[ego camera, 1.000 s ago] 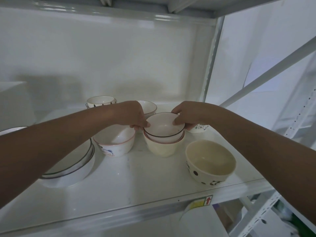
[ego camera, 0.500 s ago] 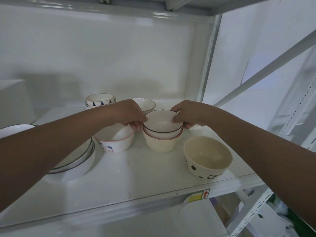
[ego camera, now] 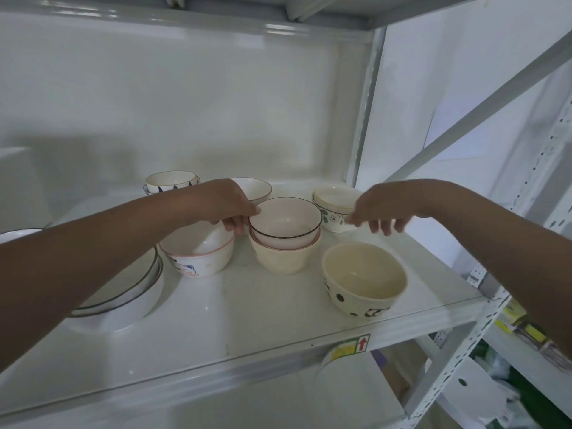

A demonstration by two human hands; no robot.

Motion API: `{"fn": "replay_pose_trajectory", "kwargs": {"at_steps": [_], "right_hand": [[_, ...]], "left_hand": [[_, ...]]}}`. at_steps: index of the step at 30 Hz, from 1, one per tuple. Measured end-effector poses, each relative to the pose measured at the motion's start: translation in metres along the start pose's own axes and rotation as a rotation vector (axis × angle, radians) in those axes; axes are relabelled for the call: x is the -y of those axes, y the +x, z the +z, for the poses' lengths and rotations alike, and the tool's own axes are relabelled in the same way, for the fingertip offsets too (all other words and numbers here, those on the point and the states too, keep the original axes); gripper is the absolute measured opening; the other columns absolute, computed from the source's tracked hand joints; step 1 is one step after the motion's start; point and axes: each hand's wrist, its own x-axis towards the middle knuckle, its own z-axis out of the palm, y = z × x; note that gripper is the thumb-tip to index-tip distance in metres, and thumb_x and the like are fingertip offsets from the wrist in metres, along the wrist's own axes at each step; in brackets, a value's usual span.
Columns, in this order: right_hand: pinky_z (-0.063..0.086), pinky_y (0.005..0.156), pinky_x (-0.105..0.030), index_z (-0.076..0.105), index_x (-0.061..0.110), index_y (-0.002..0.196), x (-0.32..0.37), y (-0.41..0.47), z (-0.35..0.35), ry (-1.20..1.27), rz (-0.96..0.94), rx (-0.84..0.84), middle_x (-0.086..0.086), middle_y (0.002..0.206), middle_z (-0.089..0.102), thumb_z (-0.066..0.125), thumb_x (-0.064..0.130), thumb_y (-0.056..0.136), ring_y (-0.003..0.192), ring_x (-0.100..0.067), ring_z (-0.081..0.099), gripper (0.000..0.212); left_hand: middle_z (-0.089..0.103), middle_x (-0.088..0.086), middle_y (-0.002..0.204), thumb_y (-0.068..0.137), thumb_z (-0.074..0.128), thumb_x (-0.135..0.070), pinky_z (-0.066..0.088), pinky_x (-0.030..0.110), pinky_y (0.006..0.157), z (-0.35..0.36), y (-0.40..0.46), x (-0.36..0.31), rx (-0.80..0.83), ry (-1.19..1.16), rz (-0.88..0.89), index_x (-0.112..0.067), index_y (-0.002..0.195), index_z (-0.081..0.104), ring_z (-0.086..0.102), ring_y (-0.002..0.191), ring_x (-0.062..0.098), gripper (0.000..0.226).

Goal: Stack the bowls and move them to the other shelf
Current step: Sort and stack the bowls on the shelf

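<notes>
On a white metal shelf (ego camera: pixel 235 332), we see a stack of three bowls (ego camera: pixel 284 243) at the middle: a white bowl with a thin dark rim (ego camera: pixel 286 216) sits nested in a pink-rimmed bowl, which sits in a cream bowl (ego camera: pixel 283 258) at the bottom. We take this stack as our landmark. Our left hand (ego camera: pixel 224 202) meets it from the left, fingers curled downward against the left edge of the dark-rimmed bowl, touching its rim; we cannot tell whether the fingers truly clasp it. Our right hand (ego camera: pixel 379 209) hangs in the air to the right of the stack, apart from it, fingers drooping loosely and holding nothing. Just behind that hand, right of the stack and farther back, stands a small bowl with a green leaf pattern (ego camera: pixel 332 209). In front of the stack and to its right rests a cream bowl with black dots (ego camera: pixel 363 280), near the shelf's front edge. Just left of the stack, under our left forearm, sits a pink-rimmed bowl with a cartoon print (ego camera: pixel 198 255). Farther left lies a broad dark-rimmed dish (ego camera: pixel 130 292). Behind the stack stands a plain white bowl (ego camera: pixel 255 188), and behind-left a pair of bowls with blue marks (ego camera: pixel 171 182).
</notes>
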Motion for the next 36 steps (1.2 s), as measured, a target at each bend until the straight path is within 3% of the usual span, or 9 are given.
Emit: {"fn": "replay_pose_trajectory", "kwargs": {"at_steps": [2, 5, 8, 14, 19, 22, 28, 34, 36], "right_hand": [[0.053, 0.063, -0.028, 0.066, 0.021, 0.102, -0.013, -0.010, 0.005, -0.076, 0.041, 0.109, -0.005, 0.099, 0.070, 0.056, 0.050, 0.099, 0.077, -0.021, 0.069, 0.032], [0.059, 0.073, -0.033, 0.070, 0.021, 0.112, -0.025, -0.018, 0.015, 0.091, 0.016, 0.227, -0.011, 0.113, 0.075, 0.052, 0.049, 0.102, 0.094, -0.029, 0.075, 0.034], [0.061, 0.076, -0.036, 0.072, 0.019, 0.111, -0.028, -0.019, 0.023, 0.236, -0.064, 0.320, -0.013, 0.110, 0.076, 0.055, 0.039, 0.104, 0.094, -0.028, 0.073, 0.027], [0.062, 0.074, -0.026, 0.075, 0.010, 0.103, -0.028, -0.013, 0.027, 0.203, -0.123, 0.244, -0.006, 0.097, 0.077, 0.059, 0.010, 0.101, 0.085, -0.017, 0.076, 0.015], [0.062, 0.090, -0.042, 0.072, 0.000, 0.114, -0.037, -0.010, -0.008, 0.366, -0.117, 0.118, -0.019, 0.114, 0.075, 0.060, 0.008, 0.101, 0.104, -0.034, 0.075, 0.020], [0.063, 0.066, -0.025, 0.071, -0.004, 0.108, -0.038, -0.008, -0.035, 0.458, -0.071, 0.009, -0.021, 0.100, 0.078, 0.057, 0.006, 0.102, 0.082, -0.026, 0.076, 0.019], [0.063, 0.060, -0.020, 0.062, -0.016, 0.117, -0.019, 0.021, -0.063, 0.598, -0.014, -0.158, -0.029, 0.110, 0.071, 0.053, 0.001, 0.101, 0.069, -0.023, 0.073, 0.025], [0.060, 0.054, -0.023, 0.056, -0.008, 0.096, 0.051, 0.054, -0.061, 0.712, -0.049, -0.154, -0.022, 0.085, 0.066, 0.049, -0.002, 0.102, 0.048, -0.017, 0.070, 0.011], [0.061, 0.056, -0.024, 0.056, -0.008, 0.100, 0.072, 0.065, -0.057, 0.701, -0.070, -0.176, -0.022, 0.082, 0.066, 0.050, -0.001, 0.101, 0.045, -0.016, 0.068, 0.008]], "left_hand": [[0.076, 0.009, 0.082, 0.092, 0.058, -0.035, 0.033, 0.024, 0.052, -0.002, 0.000, 0.000, 0.004, 0.006, 0.002, -0.005, 0.088, 0.073, 0.057, 0.062, 0.015, 0.034], [0.073, 0.004, 0.070, 0.092, 0.058, -0.036, 0.032, 0.022, 0.049, -0.004, 0.000, 0.002, 0.007, 0.012, 0.009, -0.007, 0.085, 0.072, 0.055, 0.058, 0.014, 0.033], [0.072, 0.003, 0.068, 0.092, 0.058, -0.036, 0.032, 0.022, 0.048, -0.005, -0.001, 0.004, 0.000, 0.005, 0.011, -0.008, 0.082, 0.072, 0.054, 0.056, 0.014, 0.033], [0.072, 0.003, 0.068, 0.091, 0.059, -0.033, 0.032, 0.023, 0.048, -0.008, -0.005, 0.007, 0.010, -0.040, 0.024, -0.015, 0.072, 0.069, 0.055, 0.058, 0.015, 0.028], [0.072, 0.004, 0.068, 0.088, 0.060, -0.028, 0.031, 0.024, 0.050, -0.011, -0.007, 0.007, 0.009, -0.060, 0.014, -0.011, 0.079, 0.072, 0.055, 0.060, 0.016, 0.023], [0.071, 0.004, 0.069, 0.087, 0.060, -0.026, 0.031, 0.024, 0.050, -0.013, -0.008, 0.008, 0.000, -0.059, -0.001, -0.008, 0.086, 0.073, 0.055, 0.059, 0.016, 0.022], [0.072, 0.008, 0.073, 0.088, 0.061, -0.023, 0.035, 0.010, 0.042, -0.023, -0.009, 0.020, -0.080, -0.024, 0.020, -0.005, 0.080, 0.069, 0.056, 0.057, 0.014, 0.022], [0.071, 0.009, 0.084, 0.092, 0.059, -0.023, 0.040, 0.023, 0.056, -0.048, 0.000, 0.038, -0.232, -0.079, -0.074, 0.003, 0.099, 0.068, 0.059, 0.065, 0.017, 0.029], [0.071, 0.010, 0.089, 0.093, 0.058, -0.024, 0.041, 0.024, 0.057, -0.053, 0.003, 0.043, -0.267, -0.130, -0.098, 0.001, 0.101, 0.068, 0.059, 0.066, 0.017, 0.028]]}}
